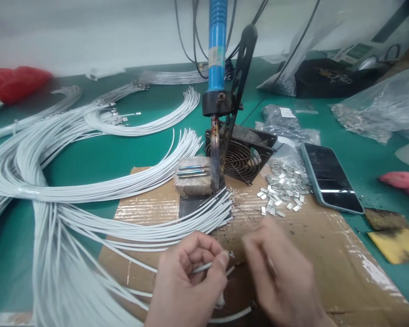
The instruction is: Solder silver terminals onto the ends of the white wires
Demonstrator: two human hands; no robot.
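Note:
Low in the middle of the head view, my left hand (191, 277) pinches a white cable (202, 268) between thumb and forefinger, its end poking out to the right. My right hand (279, 272), blurred by motion, is just right of that end, not touching it; its fingers are bent together and I cannot make out anything between them. Behind my hands a bundle of white cables (191, 227) fans out toward the blue-handled soldering iron (217, 50), whose tip stands beside a pale block (192, 184). Small metal pieces (282, 188) lie scattered behind my right hand.
A brown cardboard sheet (320, 245) lies on the green table (157, 109). On the right are a phone (332, 177), a yellow sponge (397, 245) and plastic bags (388, 104). A black fan (247, 156) leans behind the iron. More white cables (88, 186) fill the left.

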